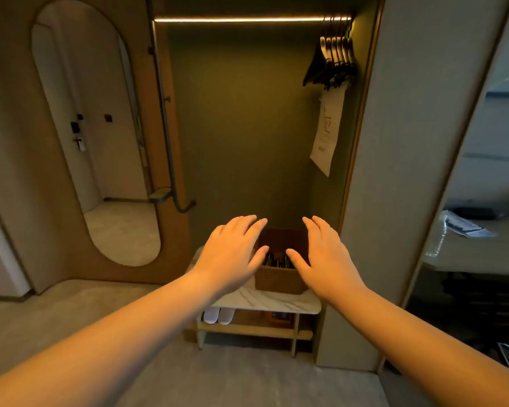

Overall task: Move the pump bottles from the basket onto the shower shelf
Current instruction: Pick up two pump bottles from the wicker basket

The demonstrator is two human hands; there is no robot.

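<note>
A brown woven basket point(279, 279) stands on a marble-topped bench point(265, 301) inside an open wardrobe niche. Dark pump bottle tops point(276, 261) show inside it, between my hands. My left hand point(232, 254) hovers over the basket's left side, fingers spread, holding nothing. My right hand point(323, 254) hovers over its right side, also spread and empty. Both palms face down and partly hide the basket's rim. No shower shelf is in view.
White slippers point(219, 315) lie on the bench's lower shelf. Dark hangers point(334, 60) and a paper bag point(328, 130) hang at the upper right. An oval mirror point(91, 127) is on the left wall. A desk with papers point(465, 227) sits at the right.
</note>
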